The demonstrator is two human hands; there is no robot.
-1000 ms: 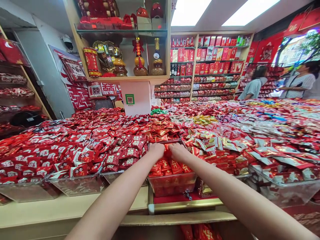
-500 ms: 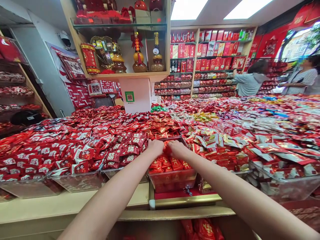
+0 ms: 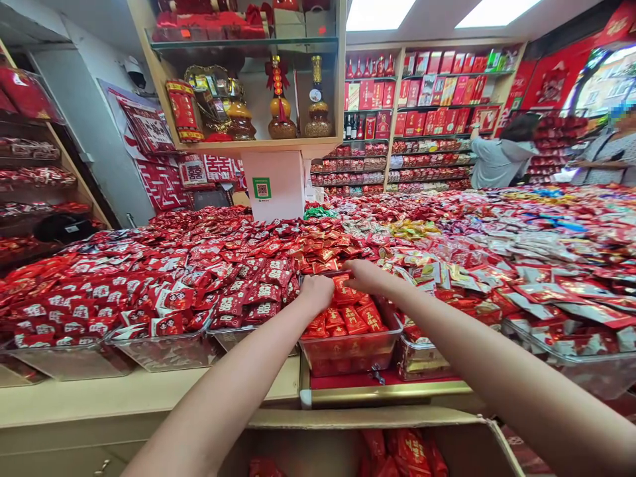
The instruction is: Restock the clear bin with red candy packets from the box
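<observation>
Here, gold-lettered red packets [image 3: 354,319] are piled in the clear bin [image 3: 350,351], above which 2 hands are held. The left hand [image 3: 318,291] is curled, the right hand [image 3: 366,275] loosely bent; whether anything is gripped cannot be told. Similar packets [image 3: 413,454] are contained in the cardboard box [image 3: 368,418] below.

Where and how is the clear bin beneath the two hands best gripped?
Probably by the front rim of the clear bin, from the near side: its flared lip and front wall face outward uncovered, while the left neighbouring bin and right neighbouring bin crowd its flanks.
</observation>
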